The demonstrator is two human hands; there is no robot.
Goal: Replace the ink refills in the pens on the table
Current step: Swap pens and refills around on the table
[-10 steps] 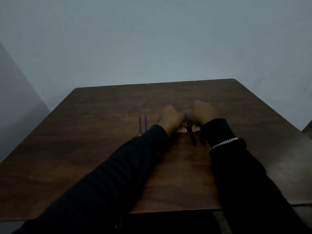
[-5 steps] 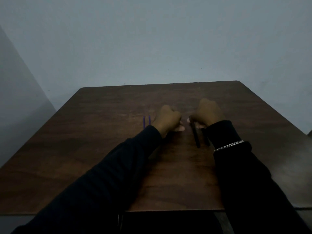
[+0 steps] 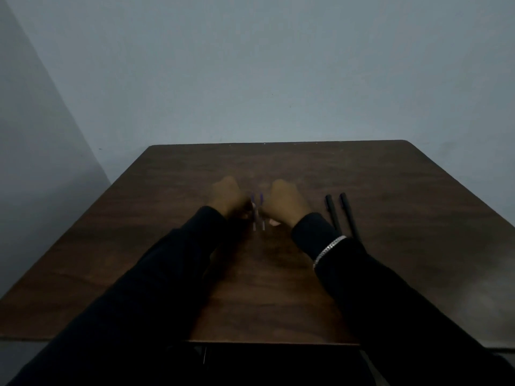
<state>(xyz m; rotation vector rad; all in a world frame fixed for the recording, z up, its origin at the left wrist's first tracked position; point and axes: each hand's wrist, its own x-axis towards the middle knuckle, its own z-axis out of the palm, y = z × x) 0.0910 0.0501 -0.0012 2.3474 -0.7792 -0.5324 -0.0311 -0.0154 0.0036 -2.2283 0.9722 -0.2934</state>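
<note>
two refills point(image 3: 257, 211) lie between curled hands; finger grip cannot be told.

The table point(image 3: 278, 288) was dark brown with a streaky wood grain. Two thin refills point(image 3: 258, 211) showed violet-blue over most of their length and paler, perhaps whitish, at the near ends, though the dim blur made that uncertain. Two pens point(image 3: 340, 215) were black. Both sleeves point(image 3: 133, 296) were black, and a silver chain bracelet point(image 3: 328, 247) crossed the right one. The wall point(image 3: 250, 65) was grey-blue.
</note>
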